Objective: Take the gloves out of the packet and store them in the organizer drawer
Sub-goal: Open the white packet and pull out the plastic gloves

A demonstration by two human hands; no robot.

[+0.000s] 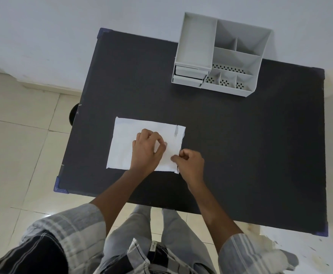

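A flat white packet (126, 139) lies on the black table (230, 147), left of centre. My left hand (147, 150) rests on top of the packet with fingers curled, pressing it down. My right hand (190, 164) pinches the packet's right edge between thumb and fingers. No gloves show outside the packet. The grey organizer (238, 62) stands at the far edge of the table, with two small drawers (188, 75) stacked at its front left, both pushed in.
The organizer has a deep left bin and several perforated compartments on its right. The table's near edge is by my legs. Tiled floor lies to the left, and a white wall rises behind the table.
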